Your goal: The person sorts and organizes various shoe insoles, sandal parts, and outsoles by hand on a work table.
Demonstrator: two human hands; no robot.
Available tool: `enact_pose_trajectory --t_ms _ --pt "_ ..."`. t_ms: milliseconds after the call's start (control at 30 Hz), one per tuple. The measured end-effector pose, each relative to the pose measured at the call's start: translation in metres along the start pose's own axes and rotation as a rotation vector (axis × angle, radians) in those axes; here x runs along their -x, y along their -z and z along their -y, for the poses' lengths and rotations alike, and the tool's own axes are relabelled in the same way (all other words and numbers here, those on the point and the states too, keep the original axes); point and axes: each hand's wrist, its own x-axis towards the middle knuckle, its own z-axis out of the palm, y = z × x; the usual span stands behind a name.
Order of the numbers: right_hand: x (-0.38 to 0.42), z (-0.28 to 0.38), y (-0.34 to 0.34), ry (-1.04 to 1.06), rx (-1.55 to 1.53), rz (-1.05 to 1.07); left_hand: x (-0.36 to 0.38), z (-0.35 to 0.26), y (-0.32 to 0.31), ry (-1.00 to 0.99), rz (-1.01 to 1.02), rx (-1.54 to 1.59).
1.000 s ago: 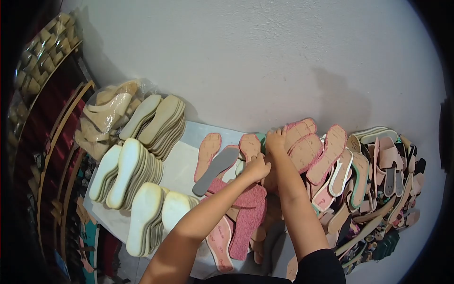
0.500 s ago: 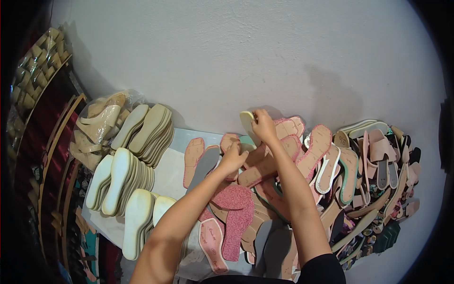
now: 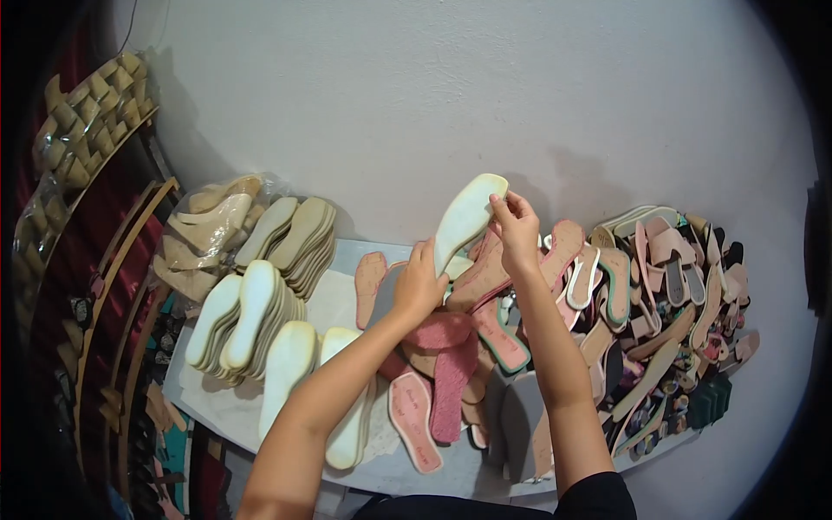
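Observation:
A pale cream-white shoe sole (image 3: pixel 468 215) is held up over the middle of the table, tilted, its wide end toward the upper right. My right hand (image 3: pixel 515 227) pinches that wide end, thumb on the face. At the lower left end, my left hand (image 3: pixel 421 284) has its fingers closed around the sole's edge. Beneath the hands lie pink-edged insoles (image 3: pixel 482 282), a fuzzy pink piece (image 3: pixel 452 381) and a pink insole with a white border (image 3: pixel 416 425).
Stacks of pale soles (image 3: pixel 251 316) stand on the left of the table (image 3: pixel 334 299). Behind them sits a plastic bag of wedge soles (image 3: pixel 217 227). Sandals and straps (image 3: pixel 676 286) are heaped at the right. A wall rises behind; shelves stand at far left.
The pale sole has come up and turned its face to view. My left hand has risen and now grips its lower end. The whole view has shifted slightly.

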Motion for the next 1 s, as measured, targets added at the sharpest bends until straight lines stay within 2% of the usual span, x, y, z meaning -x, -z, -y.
enact_pose_trajectory --t_ms 33,67,100,133,167,200,233,267,333,467,500,533,633,733,867,1000 --pt "0.007 0.0 0.003 -0.052 0.044 0.101 0.009 0.002 0.019 0.072 0.186 0.212" --pt "0.019 0.001 0.002 -0.036 0.06 0.117 0.017 0.004 0.033 0.144 0.374 0.424" --pt "0.035 0.0 0.002 -0.02 0.078 0.131 0.033 0.011 0.037 0.259 0.413 0.814" --pt "0.052 -0.001 0.001 -0.004 0.098 0.147 0.048 0.015 0.049 0.344 0.473 0.954" --pt "0.068 -0.011 0.0 0.11 0.222 0.195 0.064 0.017 0.065 0.431 0.53 1.096" --pt "0.088 -0.013 -0.004 0.003 0.21 0.213 0.077 0.023 0.08 0.517 0.583 1.237" --pt "0.109 -0.016 -0.01 -0.1 0.199 0.235 0.088 0.033 0.09 0.49 0.676 1.235" --pt "0.129 -0.02 -0.017 -0.207 0.187 0.26 0.099 0.038 0.099 0.497 0.655 1.171" --pt "0.166 -0.033 -0.033 -0.252 0.113 0.291 0.124 0.043 0.119 0.527 0.609 1.044" --pt "0.229 -0.048 -0.068 -0.326 -0.015 0.284 0.17 0.084 0.138 0.265 0.446 0.661" --pt "0.243 -0.045 -0.08 -0.351 0.003 0.284 0.184 0.068 0.164 0.34 0.444 0.54" --pt "0.254 -0.047 -0.089 -0.355 0.007 0.325 0.195 0.074 0.169 0.146 0.292 0.355" --pt "0.275 -0.046 -0.115 -0.317 0.038 0.405 0.221 0.073 0.214 0.139 -0.064 0.015" --pt "0.284 -0.048 -0.146 -0.156 0.183 0.446 0.233 0.114 0.249 0.1 -0.413 -0.343" --pt "0.287 -0.052 -0.207 -0.093 0.374 0.622 0.242 0.163 0.287 0.256 -0.507 -0.563" --pt "0.279 -0.064 -0.255 -0.113 0.305 0.676 0.235 0.205 0.307 0.36 -0.478 -0.661"
